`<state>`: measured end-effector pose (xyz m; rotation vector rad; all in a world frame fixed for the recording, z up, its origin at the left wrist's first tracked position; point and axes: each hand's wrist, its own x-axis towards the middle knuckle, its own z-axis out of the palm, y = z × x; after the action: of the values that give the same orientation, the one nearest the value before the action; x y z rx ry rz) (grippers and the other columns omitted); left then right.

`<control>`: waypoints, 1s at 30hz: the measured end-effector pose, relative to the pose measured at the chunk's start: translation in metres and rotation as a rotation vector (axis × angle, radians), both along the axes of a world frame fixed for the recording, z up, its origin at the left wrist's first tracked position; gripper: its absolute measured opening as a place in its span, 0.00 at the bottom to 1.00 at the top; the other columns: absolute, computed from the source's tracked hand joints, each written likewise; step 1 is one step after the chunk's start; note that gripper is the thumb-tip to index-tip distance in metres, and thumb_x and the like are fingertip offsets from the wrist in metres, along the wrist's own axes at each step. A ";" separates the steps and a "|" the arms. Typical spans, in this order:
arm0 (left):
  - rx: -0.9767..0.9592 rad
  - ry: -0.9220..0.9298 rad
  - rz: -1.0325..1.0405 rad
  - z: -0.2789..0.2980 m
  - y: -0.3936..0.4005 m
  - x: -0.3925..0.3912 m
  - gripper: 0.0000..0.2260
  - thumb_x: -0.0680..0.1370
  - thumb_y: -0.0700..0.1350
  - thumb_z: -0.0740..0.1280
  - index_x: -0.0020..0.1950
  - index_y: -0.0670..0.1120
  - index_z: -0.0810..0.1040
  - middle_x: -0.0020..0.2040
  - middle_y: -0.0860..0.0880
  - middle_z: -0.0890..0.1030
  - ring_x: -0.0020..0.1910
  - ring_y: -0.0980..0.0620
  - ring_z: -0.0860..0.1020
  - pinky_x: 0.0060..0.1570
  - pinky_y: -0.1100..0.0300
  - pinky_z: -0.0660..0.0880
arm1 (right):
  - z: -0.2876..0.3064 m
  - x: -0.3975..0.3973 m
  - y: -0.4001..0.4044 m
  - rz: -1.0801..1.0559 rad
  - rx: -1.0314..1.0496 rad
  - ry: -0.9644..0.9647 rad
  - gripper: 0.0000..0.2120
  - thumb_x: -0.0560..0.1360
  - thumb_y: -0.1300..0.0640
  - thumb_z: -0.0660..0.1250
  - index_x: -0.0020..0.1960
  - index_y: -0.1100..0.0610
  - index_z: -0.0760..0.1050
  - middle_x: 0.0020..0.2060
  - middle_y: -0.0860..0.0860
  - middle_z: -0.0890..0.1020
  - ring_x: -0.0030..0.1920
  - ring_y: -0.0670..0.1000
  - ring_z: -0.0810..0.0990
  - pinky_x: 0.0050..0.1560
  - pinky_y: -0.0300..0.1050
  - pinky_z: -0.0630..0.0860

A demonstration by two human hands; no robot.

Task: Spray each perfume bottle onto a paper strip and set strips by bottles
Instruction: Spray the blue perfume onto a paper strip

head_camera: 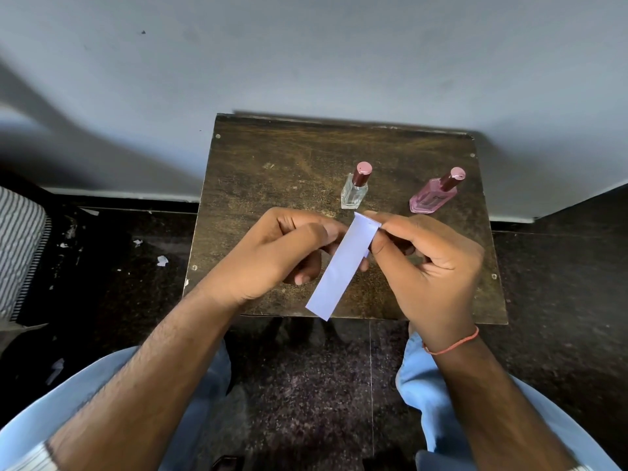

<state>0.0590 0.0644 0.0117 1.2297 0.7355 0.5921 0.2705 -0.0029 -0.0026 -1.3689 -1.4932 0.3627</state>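
**Strip in both hands, both bottles capped**

At centre frame, over the near half of the small wooden desk (258, 185), both hands hold one white paper strip (339, 270).

- Left hand (278, 253): fingers curled, thumb and forefinger pinching the strip's left edge near its upper part.
- Right hand (424, 263): thumb and forefinger pinching the strip's top end, where the paper looks folded over or doubled. A second layer may sit behind it; cannot tell whether that is one strip or two.
- Strip runs diagonally, top end at centre right, free end hanging toward the lower centre, past the near desk edge. It touches only the hands.

Bottles, both upright on the far right part of the desk, just beyond the hands:
- clear bottle (354, 192), square glass, rose metallic cap on.
- pink bottle (431, 198), to the right of the clear one and apart from it, same style of cap on.

Progress (judgement): early. Both caps are in place, no strip lies beside either bottle, and the strip shows no wet mark that I can see. Left to do: uncap, spray and place a strip for each bottle.

Writing: a faint dark mark shows on the pink bottle's face, too small to read. No label is visible on the clear bottle. Strip is blank on the visible side.

Other: a red thread band (452, 345) is on the right wrist; paper scraps (162, 260) lie on the dark floor at left.
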 end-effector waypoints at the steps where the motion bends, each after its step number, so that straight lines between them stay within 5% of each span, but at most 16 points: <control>1: 0.004 -0.002 0.001 0.000 0.000 0.001 0.16 0.86 0.45 0.64 0.55 0.36 0.88 0.49 0.41 0.90 0.26 0.51 0.68 0.29 0.65 0.67 | 0.000 0.001 0.000 0.002 -0.002 -0.017 0.07 0.79 0.67 0.77 0.57 0.62 0.89 0.43 0.53 0.89 0.42 0.51 0.86 0.43 0.43 0.79; 6: 0.031 -0.005 0.107 0.001 -0.005 0.010 0.08 0.79 0.45 0.73 0.49 0.43 0.90 0.38 0.45 0.86 0.34 0.55 0.77 0.36 0.67 0.70 | 0.003 0.002 0.001 0.021 0.018 -0.042 0.07 0.79 0.63 0.78 0.57 0.58 0.88 0.46 0.53 0.85 0.40 0.49 0.83 0.39 0.43 0.78; 11: 0.053 -0.003 0.115 0.003 -0.006 0.013 0.09 0.79 0.46 0.74 0.46 0.40 0.88 0.37 0.36 0.80 0.37 0.47 0.71 0.36 0.59 0.66 | 0.002 0.007 0.004 0.024 0.057 -0.084 0.03 0.79 0.60 0.78 0.51 0.54 0.87 0.47 0.50 0.84 0.32 0.58 0.79 0.31 0.53 0.73; 16: 0.039 -0.033 0.090 0.007 -0.007 0.015 0.06 0.77 0.45 0.74 0.41 0.48 0.87 0.34 0.52 0.80 0.33 0.56 0.71 0.35 0.65 0.67 | -0.002 0.011 0.003 -0.015 0.028 -0.110 0.05 0.76 0.66 0.81 0.51 0.60 0.90 0.47 0.52 0.87 0.38 0.57 0.84 0.34 0.53 0.76; 22: 0.055 -0.012 0.076 0.004 -0.005 0.012 0.11 0.78 0.46 0.75 0.42 0.39 0.84 0.36 0.45 0.78 0.34 0.51 0.71 0.34 0.64 0.66 | -0.001 0.008 0.003 -0.008 0.029 -0.126 0.05 0.76 0.68 0.81 0.50 0.62 0.90 0.47 0.48 0.86 0.47 0.52 0.86 0.46 0.43 0.76; 30: 0.045 -0.008 0.044 0.005 -0.006 0.014 0.08 0.78 0.44 0.74 0.39 0.44 0.83 0.33 0.55 0.77 0.31 0.60 0.70 0.33 0.69 0.67 | -0.001 0.012 0.003 -0.027 0.045 -0.167 0.03 0.78 0.66 0.79 0.51 0.62 0.90 0.46 0.54 0.88 0.45 0.54 0.87 0.44 0.46 0.80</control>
<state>0.0731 0.0583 0.0169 1.2542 0.7475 0.6523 0.2821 -0.0004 -0.0038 -1.4101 -1.6075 0.2011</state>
